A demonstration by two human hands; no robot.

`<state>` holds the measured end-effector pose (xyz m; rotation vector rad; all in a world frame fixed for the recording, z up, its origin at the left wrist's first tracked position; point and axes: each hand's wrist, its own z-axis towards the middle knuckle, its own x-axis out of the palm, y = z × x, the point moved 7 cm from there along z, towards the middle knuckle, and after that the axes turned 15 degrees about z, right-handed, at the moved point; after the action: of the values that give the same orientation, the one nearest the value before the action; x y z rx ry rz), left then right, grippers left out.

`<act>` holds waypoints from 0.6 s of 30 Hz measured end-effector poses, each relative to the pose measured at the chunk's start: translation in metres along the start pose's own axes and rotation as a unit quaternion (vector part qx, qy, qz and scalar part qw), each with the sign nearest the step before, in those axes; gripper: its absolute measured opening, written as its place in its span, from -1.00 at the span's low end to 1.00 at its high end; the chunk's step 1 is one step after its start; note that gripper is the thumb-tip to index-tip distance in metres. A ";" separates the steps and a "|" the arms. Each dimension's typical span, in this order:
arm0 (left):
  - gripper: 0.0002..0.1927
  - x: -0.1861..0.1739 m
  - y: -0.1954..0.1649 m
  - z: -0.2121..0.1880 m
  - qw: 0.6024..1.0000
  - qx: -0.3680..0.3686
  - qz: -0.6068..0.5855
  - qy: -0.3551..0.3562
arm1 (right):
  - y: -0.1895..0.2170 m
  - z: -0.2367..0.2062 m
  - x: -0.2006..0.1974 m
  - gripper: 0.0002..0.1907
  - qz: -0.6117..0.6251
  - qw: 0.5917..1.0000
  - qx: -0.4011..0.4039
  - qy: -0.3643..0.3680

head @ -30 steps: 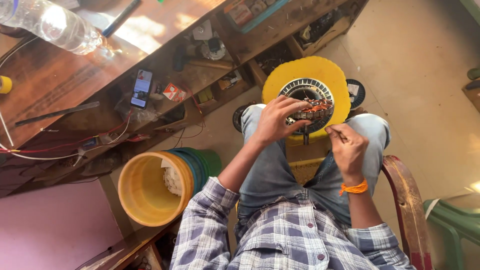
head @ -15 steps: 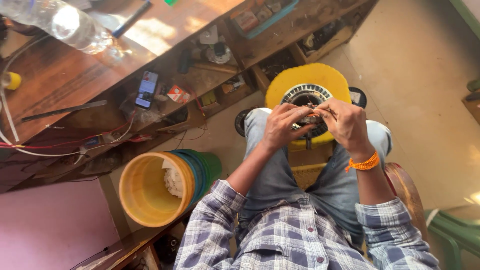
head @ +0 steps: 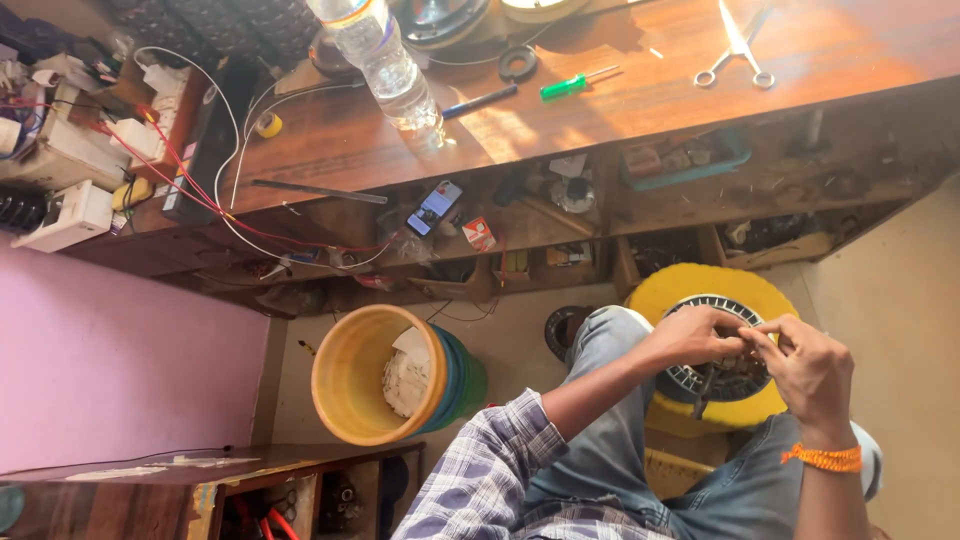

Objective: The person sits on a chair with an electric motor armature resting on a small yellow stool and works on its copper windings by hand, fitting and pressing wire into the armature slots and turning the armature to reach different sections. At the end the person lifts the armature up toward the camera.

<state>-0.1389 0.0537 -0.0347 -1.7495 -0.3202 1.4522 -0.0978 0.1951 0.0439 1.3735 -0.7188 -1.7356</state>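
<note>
Both my hands are on the round grey slotted metal stator (head: pixel 722 362) sitting in the yellow round housing (head: pixel 690 290) on my lap, between my knees. Left hand (head: pixel 690 338) rests curled on the stator's top-left rim, fingers pinched narrow at the slots. Right hand (head: pixel 808 368) is just beside it, fingertips pinched together and touching the left's; can't tell whether anything thin is held between them. Orange thread band (head: pixel 822 458) on my right wrist.

To my left on the floor: stacked yellow and green plastic buckets (head: pixel 385 375) lying tilted, white scrap inside. Above: brown wooden workbench (head: pixel 640 100) with clear plastic water bottle (head: pixel 385 62), green-handled screwdriver (head: pixel 575 84), steel scissors (head: pixel 738 45), red and white wires (head: pixel 190 170). Shelf under the bench is cluttered with small parts.
</note>
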 end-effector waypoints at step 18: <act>-0.79 -0.036 0.003 -0.002 0.962 0.240 -0.117 0.059 | 0.018 -0.062 -0.005 -0.82 0.066 0.992 0.102 -0.010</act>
<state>-0.1490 0.0277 -0.0117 -1.3450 -0.0930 1.1326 -0.0333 0.1926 0.0463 1.4118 -0.9996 -1.6080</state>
